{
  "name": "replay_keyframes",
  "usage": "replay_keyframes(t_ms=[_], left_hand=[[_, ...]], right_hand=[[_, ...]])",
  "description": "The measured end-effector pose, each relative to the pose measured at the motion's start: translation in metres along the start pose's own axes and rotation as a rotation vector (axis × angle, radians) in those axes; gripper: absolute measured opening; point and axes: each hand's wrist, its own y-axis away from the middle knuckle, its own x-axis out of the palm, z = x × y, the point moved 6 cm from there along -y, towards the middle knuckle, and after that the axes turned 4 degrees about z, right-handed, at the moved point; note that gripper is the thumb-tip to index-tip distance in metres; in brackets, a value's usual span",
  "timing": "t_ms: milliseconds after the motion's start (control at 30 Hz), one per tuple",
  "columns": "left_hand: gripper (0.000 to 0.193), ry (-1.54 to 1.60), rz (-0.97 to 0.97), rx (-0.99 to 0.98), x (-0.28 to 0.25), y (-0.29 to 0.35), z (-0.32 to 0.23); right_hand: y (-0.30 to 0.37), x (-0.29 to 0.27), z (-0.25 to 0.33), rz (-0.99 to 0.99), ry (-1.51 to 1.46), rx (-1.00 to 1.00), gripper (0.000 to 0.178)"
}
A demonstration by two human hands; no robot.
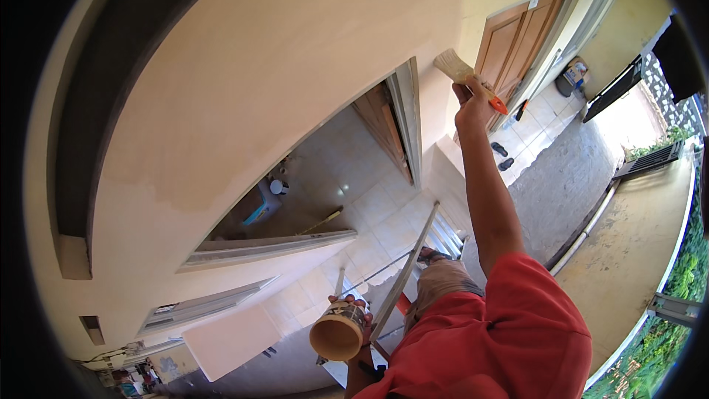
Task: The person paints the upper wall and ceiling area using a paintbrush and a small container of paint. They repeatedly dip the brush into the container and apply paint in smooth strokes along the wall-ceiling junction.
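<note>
My right hand is raised at the end of an outstretched arm, its fingers closed round a wide paintbrush. The brush has pale bristles, and its orange handle end sticks out below my fist. The bristles are near the cream wall by a door frame; whether they touch it I cannot tell. Low in front of me, my left hand grips a paint can from its far side, fingertips showing over it. The can's mouth faces me, with a peach-coloured inside. Most of that hand is hidden behind the can.
A metal ladder stands beneath me, beside my legs. An open doorway shows a tiled room with a bucket inside. Further off are a brown wooden door, sandals on the floor and a low wall at right.
</note>
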Motion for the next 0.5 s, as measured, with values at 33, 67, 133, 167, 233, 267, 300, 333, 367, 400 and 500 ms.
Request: replay_keyframes(t_ms=[33,67,133,167,233,267,300,333,367,400,500], left_hand=[[0.063,-0.005,0.003,0.002,-0.001,0.001,-0.001],[0.062,-0.005,0.007,0.004,-0.002,0.001,-0.002],[0.062,-0.001,0.019,-0.004,-0.004,-0.002,-0.001],[0.061,0.005,0.031,-0.011,-0.004,-0.003,-0.001],[0.061,0.015,0.047,-0.007,-0.006,-0.002,-0.001],[0.062,0.016,0.05,-0.001,-0.006,-0.001,-0.001],[0.062,0.018,0.053,-0.001,-0.006,-0.002,-0.001],[0.062,0.02,0.054,0.003,-0.005,-0.002,0.0],[0.063,0.019,0.054,0.004,-0.005,-0.001,0.0],[0.063,0.018,0.054,0.008,-0.004,-0.001,0.001],[0.065,0.024,0.058,0.009,0.001,-0.003,0.002]], right_hand=[[0.0,-0.004,0.002,-0.018,0.066,0.001,0.028],[-0.001,-0.007,0.004,-0.037,0.133,0.003,0.029],[-0.012,-0.008,0.011,-0.053,0.197,-0.023,0.027],[-0.022,-0.002,0.014,-0.021,0.221,-0.04,0.026],[-0.021,0.032,0.022,0.048,0.273,-0.058,0.023],[-0.019,0.052,0.029,0.063,0.307,-0.089,0.018],[-0.022,0.064,0.038,0.07,0.322,-0.103,0.017],[-0.024,0.075,0.044,0.079,0.338,-0.113,0.017],[-0.025,0.084,0.051,0.087,0.353,-0.124,0.016],[-0.025,0.092,0.058,0.108,0.34,-0.125,0.015],[-0.027,0.112,0.077,0.164,0.319,-0.135,0.015]])
